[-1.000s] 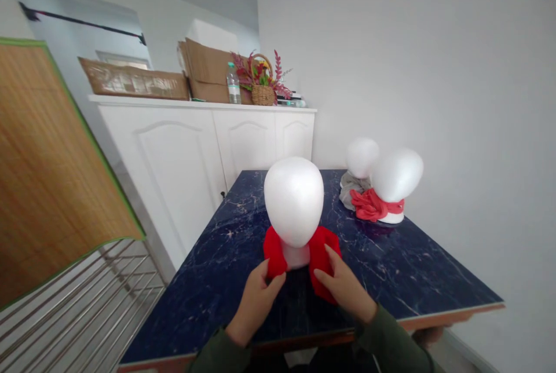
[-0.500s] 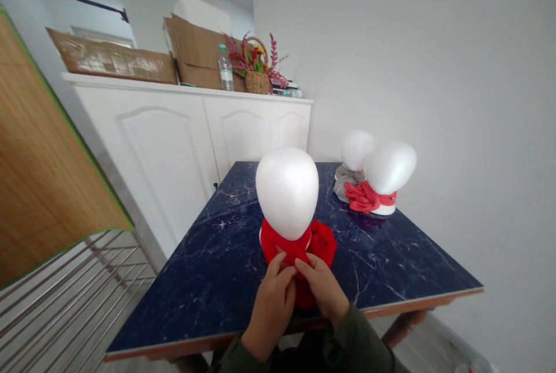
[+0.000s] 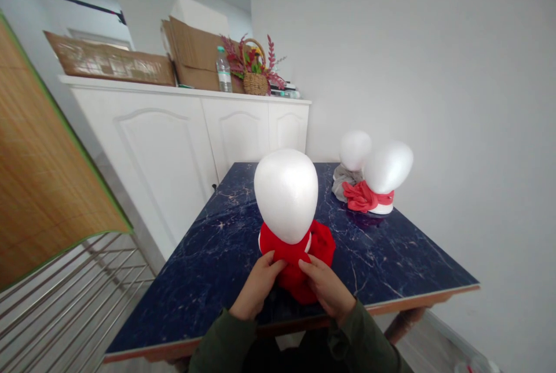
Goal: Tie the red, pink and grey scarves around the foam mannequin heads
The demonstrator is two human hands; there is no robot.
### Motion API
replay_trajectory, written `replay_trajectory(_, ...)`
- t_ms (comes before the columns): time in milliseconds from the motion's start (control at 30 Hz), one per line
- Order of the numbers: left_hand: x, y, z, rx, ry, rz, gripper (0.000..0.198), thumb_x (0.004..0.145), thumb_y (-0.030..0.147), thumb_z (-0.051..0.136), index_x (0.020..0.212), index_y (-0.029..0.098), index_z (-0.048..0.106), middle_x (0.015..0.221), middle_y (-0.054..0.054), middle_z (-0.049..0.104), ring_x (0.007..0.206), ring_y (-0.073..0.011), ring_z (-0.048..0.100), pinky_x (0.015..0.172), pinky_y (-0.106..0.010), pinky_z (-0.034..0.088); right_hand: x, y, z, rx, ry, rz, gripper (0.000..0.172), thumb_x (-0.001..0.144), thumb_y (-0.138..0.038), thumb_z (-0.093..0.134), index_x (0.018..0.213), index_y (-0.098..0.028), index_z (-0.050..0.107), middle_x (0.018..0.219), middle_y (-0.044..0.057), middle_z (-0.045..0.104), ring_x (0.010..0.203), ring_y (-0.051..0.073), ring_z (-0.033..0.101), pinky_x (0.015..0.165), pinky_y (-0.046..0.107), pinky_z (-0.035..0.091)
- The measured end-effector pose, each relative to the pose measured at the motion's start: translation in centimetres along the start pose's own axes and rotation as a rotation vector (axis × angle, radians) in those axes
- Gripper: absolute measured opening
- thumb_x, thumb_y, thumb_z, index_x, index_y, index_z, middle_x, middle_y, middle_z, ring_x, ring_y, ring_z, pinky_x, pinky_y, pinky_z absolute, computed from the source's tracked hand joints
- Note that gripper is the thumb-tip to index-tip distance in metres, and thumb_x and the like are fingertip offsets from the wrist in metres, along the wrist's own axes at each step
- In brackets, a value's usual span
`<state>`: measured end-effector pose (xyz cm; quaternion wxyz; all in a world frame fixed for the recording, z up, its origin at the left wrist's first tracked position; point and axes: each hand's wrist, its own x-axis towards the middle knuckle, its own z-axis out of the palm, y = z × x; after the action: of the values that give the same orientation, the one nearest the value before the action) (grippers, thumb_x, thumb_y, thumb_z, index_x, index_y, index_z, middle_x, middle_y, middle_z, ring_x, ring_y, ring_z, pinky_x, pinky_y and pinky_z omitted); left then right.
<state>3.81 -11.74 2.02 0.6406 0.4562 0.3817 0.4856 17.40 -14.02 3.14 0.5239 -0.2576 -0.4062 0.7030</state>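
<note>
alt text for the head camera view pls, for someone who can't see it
Both hands, left hand and right hand, grip a red scarf wrapped round the neck of a white foam head on a dark blue marble table. Two more foam heads with scarves stand farther back.

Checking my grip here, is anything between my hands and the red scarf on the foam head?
Nothing visible. The left hand and right hand both touch the red scarf below the foam head.
</note>
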Motion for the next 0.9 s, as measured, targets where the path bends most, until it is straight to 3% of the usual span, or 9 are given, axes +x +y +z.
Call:
replay_trajectory(167, 0.5, 1.8, -3.4, -0.353, 0.172, -0.137, 0.014, 0.073, 0.019, 0.05, 0.082, 0.012, 0.058, 0.075, -0.005, 0.065, 0.067, -0.0149, 0.061, 0.068, -0.028, 0.049, 0.2, -1.4, -4.2, -0.083, 0.252, -0.083, 0.025, 0.072, -0.038, 0.057, 0.088, -0.019, 0.061, 0.087, 0.004, 0.064, 0.08, 0.017, 0.058, 0.074, 0.03, 0.044)
replay_trajectory(267, 0.3, 3.5, -6.3, -0.286, 0.172, -0.237, 0.018, 0.071, 0.021, 0.053, 0.086, 0.013, 0.056, 0.076, -0.006, 0.065, 0.066, -0.0161, 0.062, 0.067, -0.03, 0.05, 1.2, -3.0, -7.6, -0.225, 0.337, -0.035, 0.029, 0.069, -0.043, 0.057, 0.083, -0.018, 0.058, 0.069, 0.001, 0.061, 0.059, 0.014, 0.055, 0.056, 0.026, 0.043)
replay_trajectory(367, -0.4, 5.2, -9.0, -0.005, -0.039, -0.266, 0.036, 0.064, 0.021, 0.058, 0.099, 0.017, 0.05, 0.09, -0.005, 0.064, 0.076, -0.019, 0.062, 0.071, -0.032, 0.048, 2.7, -4.7, -10.1, -0.652, 0.487, -0.118, 0.024, 0.065, -0.04, 0.058, 0.07, -0.017, 0.055, 0.052, -0.003, 0.052, 0.045, 0.01, 0.044, 0.045, 0.023, 0.034)
replay_trajectory(467, -0.9, 6.6, -11.7, 0.499, -0.204, -0.252, 0.041, 0.058, 0.018, 0.056, 0.099, 0.019, 0.05, 0.089, -0.003, 0.064, 0.076, -0.0207, 0.061, 0.066, -0.03, 0.047, 3.7, -5.6, -11.3, -1.108, 0.504, -0.221, 0.017, 0.065, -0.034, 0.056, 0.066, -0.016, 0.056, 0.056, -0.001, 0.055, 0.05, 0.012, 0.046, 0.049, 0.024, 0.033)
replay_trajectory(533, -0.9, 7.1, -13.6, 0.898, -0.137, -0.183, 0.035, 0.056, 0.012, 0.05, 0.091, 0.018, 0.054, 0.082, -0.001, 0.064, 0.075, -0.0206, 0.06, 0.064, -0.028, 0.045, 4.1, -5.7, -11.6, -1.257, 0.458, -0.261, 0.014, 0.067, -0.03, 0.052, 0.069, -0.017, 0.057, 0.06, -0.001, 0.056, 0.054, 0.013, 0.048, 0.052, 0.024, 0.034)
replay_trajectory(633, -0.9, 7.2, -15.8, 1.306, 0.099, -0.086, 0.027, 0.057, 0.01, 0.042, 0.077, 0.017, 0.058, 0.072, -0.002, 0.063, 0.071, -0.0205, 0.06, 0.064, -0.028, 0.042, 4.2, -5.1, -11.6, -1.326, 0.413, -0.27, 0.013, 0.069, -0.026, 0.046, 0.069, -0.018, 0.055, 0.062, 0.0, 0.056, 0.058, 0.014, 0.049, 0.056, 0.025, 0.034)
replay_trajectory(733, -1.2, 6.6, -16.2, 1.421, 0.231, -0.022, 0.029, 0.063, 0.018, 0.045, 0.089, 0.017, 0.058, 0.082, -0.004, 0.064, 0.078, -0.0223, 0.06, 0.071, -0.03, 0.042, 4.2, -4.2, -11.3, -1.34, 0.381, -0.249, 0.012, 0.07, -0.023, 0.043, 0.07, -0.018, 0.054, 0.064, 0.0, 0.056, 0.061, 0.014, 0.05, 0.058, 0.025, 0.035)
replay_trajectory(900, -1.2, 5.1, -12.5, 1.258, 0.054, 0.087, 0.07, 0.065, 0.038, 0.056, 0.125, 0.011, 0.035, 0.126, -0.011, 0.044, 0.113, -0.0233, 0.044, 0.095, -0.029, 0.032, 5.0, -2.6, -9.9, -1.363, 0.306, -0.255, 0.017, 0.068, -0.019, 0.047, 0.08, -0.016, 0.059, 0.083, 0.007, 0.06, 0.08, 0.018, 0.052, 0.075, 0.031, 0.036)
